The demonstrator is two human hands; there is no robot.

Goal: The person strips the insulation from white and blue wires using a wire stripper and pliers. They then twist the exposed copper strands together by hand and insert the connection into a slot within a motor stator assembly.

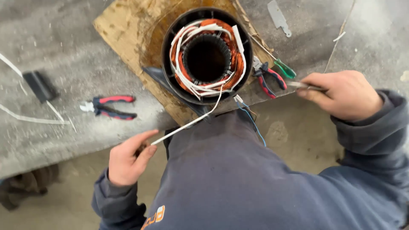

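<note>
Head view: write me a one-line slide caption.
Left hand pulls a white-sleeved lead from a copper-wound stator on a wooden board; right hand grips a thin metal tool.

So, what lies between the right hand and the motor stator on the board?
In the head view, red-handled pliers and a green-handled screwdriver lie between the right hand and the stator, at the edge of the wooden board.
</note>
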